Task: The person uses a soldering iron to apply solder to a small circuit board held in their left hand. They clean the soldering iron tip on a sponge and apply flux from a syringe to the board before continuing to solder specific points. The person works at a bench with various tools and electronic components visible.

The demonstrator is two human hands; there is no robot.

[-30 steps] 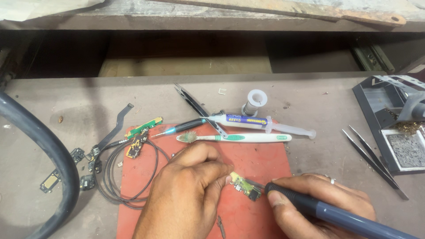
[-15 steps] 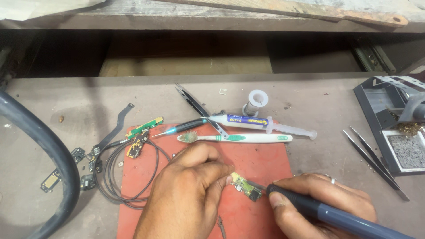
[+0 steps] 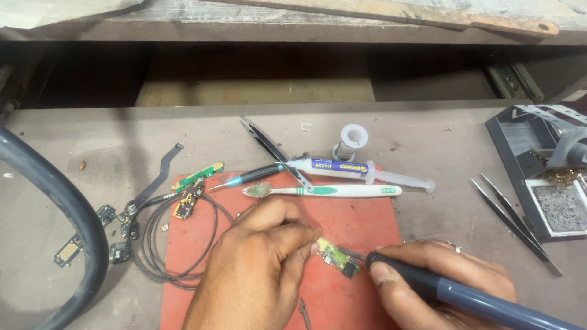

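Lying diagonally, circuit board point(image 3: 337, 258) upper-left to lower-right

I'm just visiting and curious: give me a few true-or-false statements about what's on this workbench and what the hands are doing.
1. The left hand pins a small green circuit board on the red mat. True.
2. The right hand holds a toothbrush. False: it holds a soldering iron; the toothbrush lies on the mat.
3. The syringe lies beyond the toothbrush. True.
4. The tweezers lie left of the mat. False: right of it.
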